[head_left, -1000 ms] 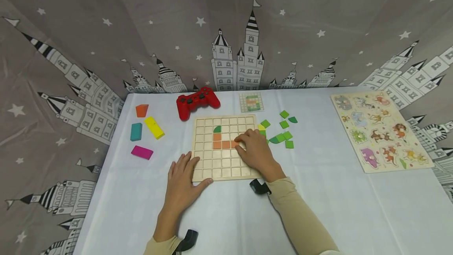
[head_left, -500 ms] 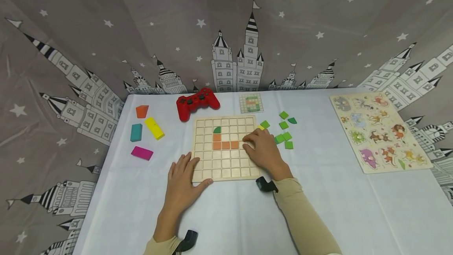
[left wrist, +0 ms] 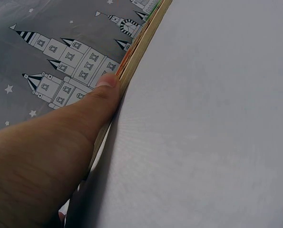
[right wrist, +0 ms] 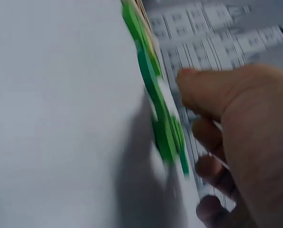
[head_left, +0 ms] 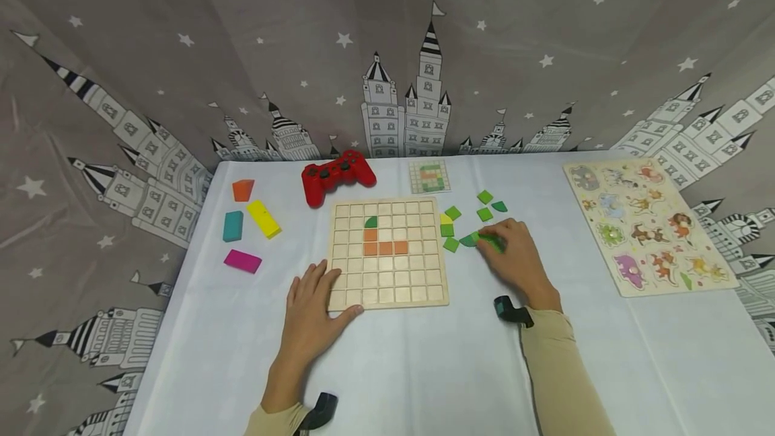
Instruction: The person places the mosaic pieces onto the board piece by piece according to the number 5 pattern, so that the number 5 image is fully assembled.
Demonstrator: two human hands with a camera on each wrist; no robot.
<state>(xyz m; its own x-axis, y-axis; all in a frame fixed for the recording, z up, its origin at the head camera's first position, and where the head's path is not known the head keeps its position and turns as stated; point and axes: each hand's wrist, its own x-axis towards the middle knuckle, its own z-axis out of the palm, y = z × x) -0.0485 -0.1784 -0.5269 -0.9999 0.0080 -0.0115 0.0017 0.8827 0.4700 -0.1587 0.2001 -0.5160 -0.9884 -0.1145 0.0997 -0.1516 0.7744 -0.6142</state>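
Observation:
A wooden grid board (head_left: 387,288) lies in the middle of the white table. It holds several orange tiles (head_left: 385,247) and one dark green quarter-round piece (head_left: 371,221). My left hand (head_left: 316,291) lies flat on the board's near left corner, its thumb (left wrist: 107,88) against the board's edge (left wrist: 141,42). My right hand (head_left: 489,243) is off the board to the right, fingertips down on a cluster of loose green tiles (head_left: 468,240). The right wrist view is blurred: thumb and curled fingers (right wrist: 208,128) sit next to green tiles (right wrist: 153,95). Whether they pinch one is unclear.
A red game controller (head_left: 336,173) and a small pattern card (head_left: 430,175) lie behind the board. Orange (head_left: 243,189), yellow (head_left: 263,218), teal (head_left: 233,225) and magenta (head_left: 243,261) blocks sit at the left. An animal puzzle board (head_left: 648,224) lies at the right. Grey castle-print cloth surrounds the table.
My right hand left the third orange tile in the board's row and moved right, off the board, onto the green tiles. The left hand has not moved.

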